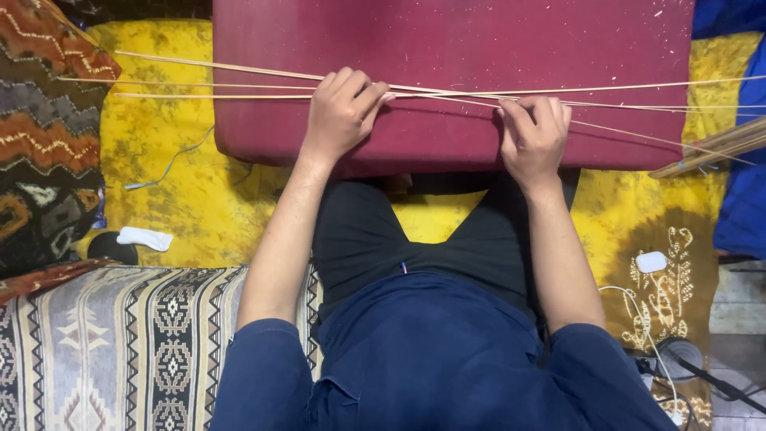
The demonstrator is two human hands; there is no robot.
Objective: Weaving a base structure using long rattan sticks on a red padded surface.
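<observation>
Several long thin bamboo strips lie crosswise over a dark red cushion resting on my lap. My left hand has its fingers curled around the strips near the cushion's middle. My right hand presses fingers and thumb onto the same strips a little to the right, where they cross. The strips fan out to the left over yellow cloth and run off the frame's right side.
A yellow patterned cloth covers the floor. A zigzag-patterned cushion sits at left, a woven striped rug at lower left. A bundle of strips lies at right. A small white object and cables lie lower right.
</observation>
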